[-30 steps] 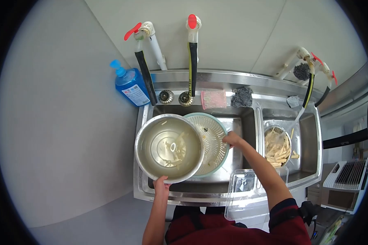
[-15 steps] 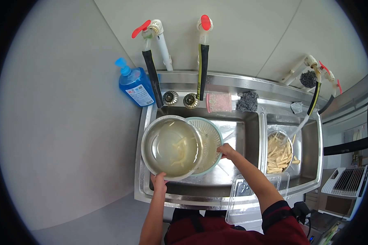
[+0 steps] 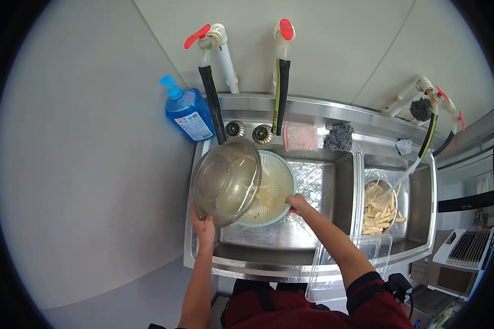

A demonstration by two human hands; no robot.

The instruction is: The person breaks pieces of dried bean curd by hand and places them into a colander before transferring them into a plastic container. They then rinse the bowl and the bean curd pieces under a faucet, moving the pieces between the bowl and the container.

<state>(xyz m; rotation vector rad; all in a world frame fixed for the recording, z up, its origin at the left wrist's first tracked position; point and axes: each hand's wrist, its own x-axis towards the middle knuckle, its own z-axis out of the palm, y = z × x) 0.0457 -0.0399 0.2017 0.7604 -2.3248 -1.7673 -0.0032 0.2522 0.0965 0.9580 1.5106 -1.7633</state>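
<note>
My left hand (image 3: 204, 229) grips the near-left rim of a steel bowl (image 3: 211, 175), which is tilted to the right. Cloudy water and pale strips (image 3: 247, 192) run from it into a pale green colander (image 3: 287, 178). Fingers of my right hand (image 3: 298, 205) are closed on the colander's right rim. Part of the colander is hidden beneath the bowl, and both are over the large left basin (image 3: 324, 181) of the sink.
In the right basin, water from a hose (image 3: 409, 171) runs into a clear bowl of pale strips (image 3: 380, 208). A clear plastic lid (image 3: 335, 274) lies across the front edge. Behind stand a blue soap bottle (image 3: 189, 118), a pink sponge (image 3: 301, 137) and a dark scourer (image 3: 338, 137).
The steel bowl has gone from nearly level to steeply tilted rightward, and its water and strips now pour into the colander. My left hand has shifted slightly left and up with it.
</note>
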